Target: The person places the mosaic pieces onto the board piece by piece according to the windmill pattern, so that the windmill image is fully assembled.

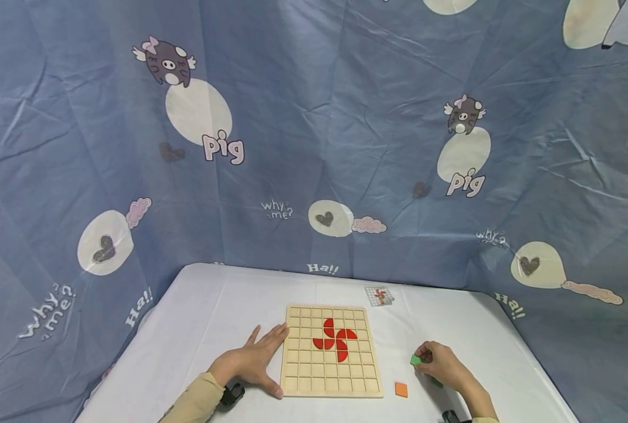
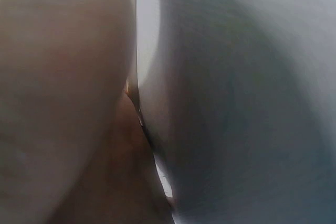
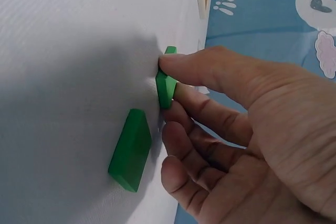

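A wooden grid board [image 1: 300,371] lies on the white table, with several red quarter-round pieces [image 1: 342,351] set in a pinwheel near its middle. My left hand [image 1: 252,358] rests at the board's left edge, fingers spread and thumb at the near corner. In the left wrist view, that hand [image 2: 58,77] fills the left side, close and blurred. To the right of the board, my right hand [image 1: 443,364] pinches a green block [image 3: 166,87] between thumb and fingers. A second green block [image 3: 131,150] lies on the cloth beside that hand.
An orange square tile [image 1: 401,389] lies just right of the board's near corner. Behind the board is a small card [image 1: 379,296] printed with a red pinwheel on a grid. A blue patterned curtain [image 1: 292,147] hangs around the table's far side and flanks.
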A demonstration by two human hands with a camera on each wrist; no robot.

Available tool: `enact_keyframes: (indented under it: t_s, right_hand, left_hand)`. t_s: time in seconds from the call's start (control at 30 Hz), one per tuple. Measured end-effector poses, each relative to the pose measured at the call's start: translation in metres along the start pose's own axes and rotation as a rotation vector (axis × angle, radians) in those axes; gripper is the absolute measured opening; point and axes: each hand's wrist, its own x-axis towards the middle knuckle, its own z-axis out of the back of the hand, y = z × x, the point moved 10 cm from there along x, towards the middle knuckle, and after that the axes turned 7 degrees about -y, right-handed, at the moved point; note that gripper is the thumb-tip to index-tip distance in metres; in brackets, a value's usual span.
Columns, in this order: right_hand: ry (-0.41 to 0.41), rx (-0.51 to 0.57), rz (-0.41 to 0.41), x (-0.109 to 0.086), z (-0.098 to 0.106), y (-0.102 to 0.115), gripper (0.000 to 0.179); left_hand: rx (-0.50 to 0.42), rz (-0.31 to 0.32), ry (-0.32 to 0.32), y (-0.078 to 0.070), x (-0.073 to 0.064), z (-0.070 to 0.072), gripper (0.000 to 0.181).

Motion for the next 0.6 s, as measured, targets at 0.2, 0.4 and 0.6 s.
enact_keyframes:
  t_s: [0.2,0.4,0.6]
  right_hand:
    - [-0.045,-0.002,0.016,0.001,0.003,0.011,0.022]
    - [-0.086,0.036,0.082,0.002,0.0,0.037,0.021]
    - [-0.069,0.076,0.221,0.004,-0.014,0.077,0.019]
  left_hand:
    - [0.009,-0.005,-0.006,0.001,0.001,0.0,0.139]
    - [0.008,-0.007,-0.004,0.002,0.001,-0.001,0.139]
    - [-0.002,-0.007,-0.006,0.002,0.002,-0.001,0.138]
